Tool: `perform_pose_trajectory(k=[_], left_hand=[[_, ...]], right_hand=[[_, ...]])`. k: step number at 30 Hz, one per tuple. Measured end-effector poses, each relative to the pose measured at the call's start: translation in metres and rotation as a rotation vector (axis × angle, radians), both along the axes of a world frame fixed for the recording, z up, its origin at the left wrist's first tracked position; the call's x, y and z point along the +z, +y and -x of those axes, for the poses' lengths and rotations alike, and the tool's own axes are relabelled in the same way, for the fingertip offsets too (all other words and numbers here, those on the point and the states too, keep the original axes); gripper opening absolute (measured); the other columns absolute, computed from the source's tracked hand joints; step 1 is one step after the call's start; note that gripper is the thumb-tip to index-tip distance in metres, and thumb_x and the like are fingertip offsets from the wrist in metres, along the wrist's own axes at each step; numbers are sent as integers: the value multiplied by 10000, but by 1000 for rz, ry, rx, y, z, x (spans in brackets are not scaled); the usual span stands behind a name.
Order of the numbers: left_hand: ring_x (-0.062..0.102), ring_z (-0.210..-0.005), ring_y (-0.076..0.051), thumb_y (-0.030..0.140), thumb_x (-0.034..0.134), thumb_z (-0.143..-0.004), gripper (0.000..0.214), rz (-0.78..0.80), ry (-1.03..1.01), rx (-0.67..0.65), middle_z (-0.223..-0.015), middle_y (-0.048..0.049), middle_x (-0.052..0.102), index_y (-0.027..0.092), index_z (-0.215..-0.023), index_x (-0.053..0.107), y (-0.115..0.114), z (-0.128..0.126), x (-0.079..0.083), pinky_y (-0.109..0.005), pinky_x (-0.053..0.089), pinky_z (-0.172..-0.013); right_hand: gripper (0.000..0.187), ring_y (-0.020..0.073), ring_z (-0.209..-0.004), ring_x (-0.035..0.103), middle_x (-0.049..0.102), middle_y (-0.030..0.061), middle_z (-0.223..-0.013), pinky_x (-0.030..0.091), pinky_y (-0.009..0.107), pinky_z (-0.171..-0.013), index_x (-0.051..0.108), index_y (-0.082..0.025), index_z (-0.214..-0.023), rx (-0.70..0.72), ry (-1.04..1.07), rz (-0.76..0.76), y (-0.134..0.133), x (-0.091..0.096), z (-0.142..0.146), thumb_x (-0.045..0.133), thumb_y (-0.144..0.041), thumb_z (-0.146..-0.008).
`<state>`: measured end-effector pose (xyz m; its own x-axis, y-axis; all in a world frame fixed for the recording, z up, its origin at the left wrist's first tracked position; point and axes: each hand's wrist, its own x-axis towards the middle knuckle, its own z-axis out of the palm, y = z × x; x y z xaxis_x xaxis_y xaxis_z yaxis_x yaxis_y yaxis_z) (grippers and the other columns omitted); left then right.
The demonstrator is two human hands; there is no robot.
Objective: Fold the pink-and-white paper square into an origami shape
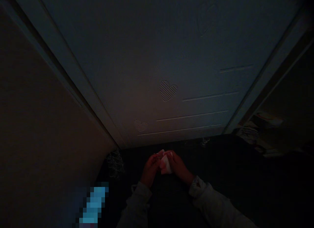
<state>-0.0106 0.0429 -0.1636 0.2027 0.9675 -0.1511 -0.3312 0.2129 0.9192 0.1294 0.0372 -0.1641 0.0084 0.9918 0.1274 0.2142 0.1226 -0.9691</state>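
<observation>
Your left hand [150, 169] and right hand [178, 164] both grip a small pale item [166, 165], near the heart-patterned door [147, 64].

1. I seem to be in a dim room of a home.
2. The pale panel [117, 57] before me, set in a frame [70, 70], bears hearts [168, 91] and grooved lines [192, 115], a homely decoration.
3. A plain wall [36, 116] stands at my left.

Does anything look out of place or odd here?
Yes: a pale, wispy tangle at the left end of the dark surface, near the pale heart-patterned panel. It resembles stray debris, but could be patterning; too dark to tell. At lower left, the bright blue patch is pixelated beyond recognition.
</observation>
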Motion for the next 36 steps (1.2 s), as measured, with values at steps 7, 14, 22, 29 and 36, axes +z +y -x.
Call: perform_pose_trajectory(k=[7,14,22,29,36], left_hand=[[537,-928,-223,227,646,-611,382,-75,66,-65,-1051,-94,593,176,-981,566,-4,-3,8,-314,417,-765],[571,-805,-198,269,642,-615,339,-31,120,-10,-918,-84,632,162,-928,569,2,0,-4,-291,425,-683],[555,-645,-136,305,621,-630,209,-57,93,29,-690,-22,613,145,-757,577,3,-1,-6,-256,402,-629],[573,-751,-173,292,632,-623,354,-13,61,3,-880,-61,628,179,-946,544,0,-1,3,-271,426,-635],[551,-891,-221,273,641,-616,342,-33,77,-37,-1020,-100,601,162,-932,575,-1,2,1,-297,431,-702]], right_hand=[[393,151,-696,533,572,40,-780,415,262,-631,526,-168,-871,-66,42,-25,5,-10,-1,260,-454,-829],[308,145,-706,530,574,25,-790,413,248,-619,509,-175,-882,-21,31,-17,2,-6,-3,368,-436,-800],[280,137,-712,532,582,31,-830,413,230,-608,506,-176,-906,55,-3,-23,-3,8,-2,420,-411,-782],[369,146,-679,540,588,37,-778,408,250,-608,537,-166,-890,-20,-43,-39,3,-3,-1,299,-439,-821],[403,156,-679,542,587,40,-750,420,261,-606,537,-164,-864,-96,47,-3,5,-8,-1,268,-461,-820]])
